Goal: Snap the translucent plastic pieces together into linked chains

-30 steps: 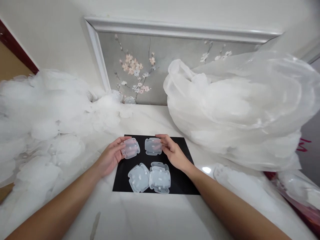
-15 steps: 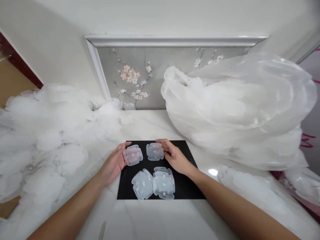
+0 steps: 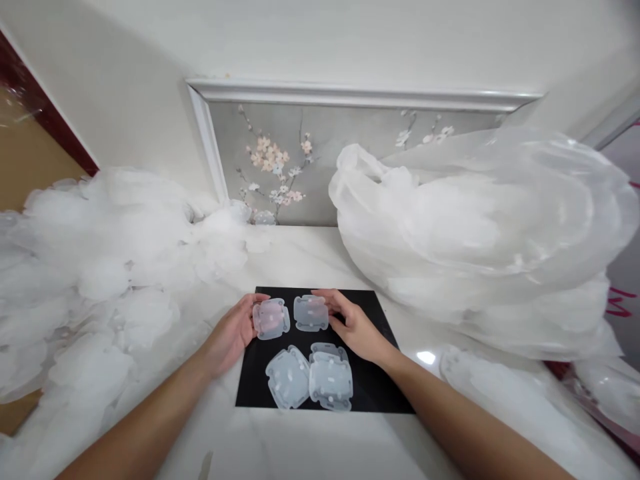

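My left hand [image 3: 233, 333] grips a small translucent plastic piece [image 3: 271, 319] by its left edge, with fingers behind it. Another such translucent piece [image 3: 311, 313] is pinched at its right edge by my right hand [image 3: 353, 323]. Both pieces are held side by side, apart, above the far part of a black mat [image 3: 380, 380]. On the near part of the mat lie more of the same kind: a tilted piece [image 3: 289, 377] on the left and overlapping pieces [image 3: 331, 378] touching it on the right. All have rounded corners, notched edges and small pale spots.
A big heap of translucent pieces [image 3: 115, 247] covers the left side of the white marbled table [image 3: 300, 257]. A large clear plastic bag [image 3: 480, 247] full of whitish pieces stands at the right. More pieces [image 3: 500, 387] lie beneath it. A framed flower panel [image 3: 320, 167] is behind.
The whole view has shifted slightly, so things sit a little lower in it. Both hands keep hold of their pieces, which have hardly moved relative to the mat.
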The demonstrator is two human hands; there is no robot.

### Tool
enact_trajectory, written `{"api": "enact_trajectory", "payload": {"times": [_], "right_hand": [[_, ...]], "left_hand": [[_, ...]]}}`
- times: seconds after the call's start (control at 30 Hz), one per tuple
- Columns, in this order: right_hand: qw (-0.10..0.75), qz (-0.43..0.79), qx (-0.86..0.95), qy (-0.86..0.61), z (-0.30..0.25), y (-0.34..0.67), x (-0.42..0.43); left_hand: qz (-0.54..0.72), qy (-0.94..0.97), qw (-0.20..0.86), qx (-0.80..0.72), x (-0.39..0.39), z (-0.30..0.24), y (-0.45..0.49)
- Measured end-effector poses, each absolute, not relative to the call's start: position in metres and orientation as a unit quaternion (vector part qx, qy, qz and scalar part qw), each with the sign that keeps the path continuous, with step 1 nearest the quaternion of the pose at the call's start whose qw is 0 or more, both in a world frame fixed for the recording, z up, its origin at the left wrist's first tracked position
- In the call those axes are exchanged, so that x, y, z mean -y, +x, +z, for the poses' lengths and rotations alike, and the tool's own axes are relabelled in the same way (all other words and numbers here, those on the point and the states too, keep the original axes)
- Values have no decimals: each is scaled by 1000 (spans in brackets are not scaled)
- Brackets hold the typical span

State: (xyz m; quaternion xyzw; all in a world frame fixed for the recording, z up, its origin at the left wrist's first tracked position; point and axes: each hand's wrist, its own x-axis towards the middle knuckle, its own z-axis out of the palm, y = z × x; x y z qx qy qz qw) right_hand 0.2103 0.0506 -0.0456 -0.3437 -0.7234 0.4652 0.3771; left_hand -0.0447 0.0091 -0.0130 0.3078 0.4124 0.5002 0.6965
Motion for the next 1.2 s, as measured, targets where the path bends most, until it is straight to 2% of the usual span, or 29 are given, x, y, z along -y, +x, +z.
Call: {"api": "enact_trajectory", "payload": {"times": [0.67,1.2], "right_hand": [[358,457,722,-377,-45,212,-50],[352,445,734,-372,-48,210,-49]], "left_hand": [[491,281,699,-437,-10,-7,-40],[513,285,704,-400,-7,-13,-43]]}}
